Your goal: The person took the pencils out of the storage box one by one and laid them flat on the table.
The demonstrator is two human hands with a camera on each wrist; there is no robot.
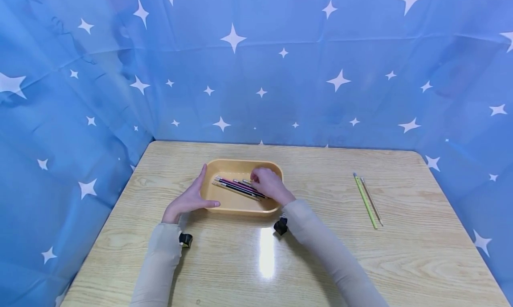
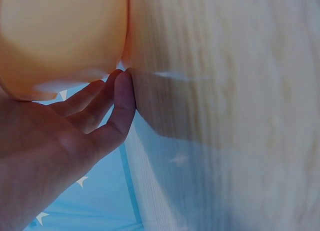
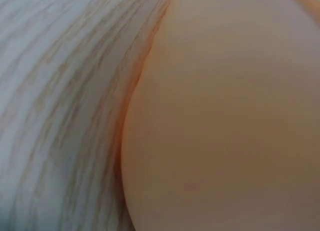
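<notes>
A yellow-orange tray (image 1: 240,211) with rounded corners sits on the table. Several pencils (image 1: 236,189), dark, pink and wood-toned, lie slantwise inside it, most eraser ends to the left. My left hand (image 1: 190,199) grips the tray's left end, thumb at the front rim and fingers along the outer wall; the left wrist view shows this hand (image 2: 75,136) against the tray's side. Over the tray's right half, my right hand (image 1: 268,182) has curled fingers and pinches a pencil among the others; its fingertips are partly hidden. Only tray wall (image 3: 215,121) and tabletop fill the right wrist view.
To the right on the wooden table (image 1: 320,253) lie a green pencil (image 1: 365,202) and a brown one (image 1: 372,202), side by side. A blue star-patterned cloth (image 1: 280,98) hangs behind the table and down both sides.
</notes>
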